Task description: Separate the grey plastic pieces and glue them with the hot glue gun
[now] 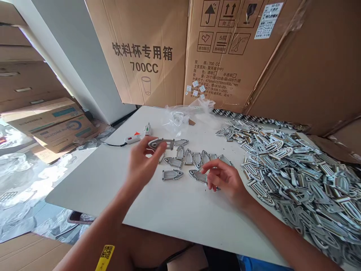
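Fingers (217,170) over a half-hidden metal tag (197,176)

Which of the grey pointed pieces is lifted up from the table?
The grey piece pinched in the left hand; the other pieces nearby lie flat on the white table.

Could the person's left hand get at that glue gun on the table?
Probably yes: the left hand is close to the glue gun, nothing lies between them, though it is holding a shaped piece.
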Demonstrator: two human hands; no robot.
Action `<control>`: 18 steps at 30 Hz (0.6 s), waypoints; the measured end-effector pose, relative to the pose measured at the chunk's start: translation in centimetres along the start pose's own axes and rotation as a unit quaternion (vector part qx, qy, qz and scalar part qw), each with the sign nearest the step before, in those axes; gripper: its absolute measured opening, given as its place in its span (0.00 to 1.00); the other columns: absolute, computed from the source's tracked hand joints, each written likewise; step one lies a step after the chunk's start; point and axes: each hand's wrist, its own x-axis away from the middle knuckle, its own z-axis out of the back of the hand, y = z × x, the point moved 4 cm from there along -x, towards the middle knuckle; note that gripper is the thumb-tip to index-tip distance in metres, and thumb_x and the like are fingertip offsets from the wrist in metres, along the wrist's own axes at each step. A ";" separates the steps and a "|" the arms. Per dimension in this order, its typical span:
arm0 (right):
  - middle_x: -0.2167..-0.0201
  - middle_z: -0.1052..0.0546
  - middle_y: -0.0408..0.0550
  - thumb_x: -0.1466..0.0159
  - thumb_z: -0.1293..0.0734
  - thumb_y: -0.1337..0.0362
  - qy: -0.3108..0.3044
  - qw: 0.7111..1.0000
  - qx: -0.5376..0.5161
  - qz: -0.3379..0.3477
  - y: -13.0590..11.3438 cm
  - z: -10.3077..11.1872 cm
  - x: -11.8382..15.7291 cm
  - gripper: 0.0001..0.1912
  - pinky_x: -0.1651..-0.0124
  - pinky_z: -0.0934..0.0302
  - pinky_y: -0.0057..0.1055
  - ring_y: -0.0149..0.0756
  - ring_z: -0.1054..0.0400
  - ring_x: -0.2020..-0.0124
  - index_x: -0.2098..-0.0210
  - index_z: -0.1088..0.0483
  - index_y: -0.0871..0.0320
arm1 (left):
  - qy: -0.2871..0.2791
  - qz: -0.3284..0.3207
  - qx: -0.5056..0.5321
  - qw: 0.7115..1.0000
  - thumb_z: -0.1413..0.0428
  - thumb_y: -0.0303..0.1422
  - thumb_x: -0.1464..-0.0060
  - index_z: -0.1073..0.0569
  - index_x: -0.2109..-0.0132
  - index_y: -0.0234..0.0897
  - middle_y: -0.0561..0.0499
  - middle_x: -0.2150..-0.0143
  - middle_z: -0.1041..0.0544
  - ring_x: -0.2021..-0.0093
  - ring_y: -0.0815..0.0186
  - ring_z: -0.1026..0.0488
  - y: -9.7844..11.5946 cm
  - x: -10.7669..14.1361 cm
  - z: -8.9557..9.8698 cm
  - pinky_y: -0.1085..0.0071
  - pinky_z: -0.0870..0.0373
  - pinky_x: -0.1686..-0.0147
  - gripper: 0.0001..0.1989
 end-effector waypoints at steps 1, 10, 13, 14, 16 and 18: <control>0.56 0.23 0.50 0.26 0.27 0.50 0.007 0.999 0.034 0.013 -0.1 0.0 0.1 0.17 0.69 0.32 0.24 0.29 0.29 0.70 0.49 0.25 0.57 | 0.031 0.018 -0.006 0.999 0.36 0.45 0.41 0.20 0.57 0.39 0.51 0.63 0.21 0.63 0.64 0.28 -0.4 -0.9 1.0 0.68 0.32 0.59 0.14; 0.60 0.26 0.48 0.22 0.34 0.54 -0.077 0.964 0.228 0.115 -0.4 -2.8 1.2 0.12 0.64 0.34 0.28 0.31 0.31 0.67 0.49 0.27 0.56 | 0.009 0.154 -0.217 0.964 0.36 0.49 0.48 0.19 0.54 0.41 0.43 0.30 0.30 0.33 0.43 0.37 -6.9 -6.3 7.2 0.58 0.32 0.49 0.20; 0.60 0.26 0.48 0.21 0.35 0.54 -0.086 0.962 0.231 0.121 -0.5 -3.0 1.4 0.11 0.64 0.34 0.28 0.30 0.32 0.67 0.49 0.27 0.55 | -0.022 0.119 -0.231 0.965 0.36 0.47 0.50 0.19 0.53 0.42 0.46 0.27 0.32 0.28 0.45 0.42 -8.2 -7.8 7.9 0.58 0.36 0.40 0.20; 0.60 0.26 0.48 0.21 0.34 0.55 -0.086 0.961 0.232 0.122 -0.6 -3.0 1.4 0.11 0.64 0.34 0.28 0.30 0.32 0.67 0.48 0.27 0.55 | -0.032 0.111 -0.234 0.965 0.36 0.47 0.50 0.19 0.52 0.42 0.46 0.27 0.32 0.28 0.46 0.41 -8.5 -8.3 8.0 0.59 0.37 0.39 0.21; 0.59 0.26 0.47 0.22 0.34 0.56 -0.090 0.960 0.232 0.125 -0.7 -2.9 1.4 0.10 0.64 0.35 0.28 0.29 0.32 0.67 0.48 0.28 0.55 | -0.047 0.104 -0.241 0.964 0.37 0.48 0.50 0.19 0.51 0.42 0.45 0.28 0.30 0.30 0.46 0.38 -8.9 -8.8 8.0 0.59 0.38 0.38 0.22; 0.59 0.27 0.47 0.23 0.34 0.57 -0.100 0.959 0.232 0.126 -0.7 -2.9 1.4 0.09 0.63 0.35 0.28 0.29 0.32 0.68 0.48 0.28 0.55 | -0.051 0.107 -0.251 0.961 0.36 0.48 0.51 0.19 0.52 0.42 0.45 0.30 0.27 0.30 0.45 0.36 -9.0 -9.1 8.0 0.60 0.36 0.41 0.22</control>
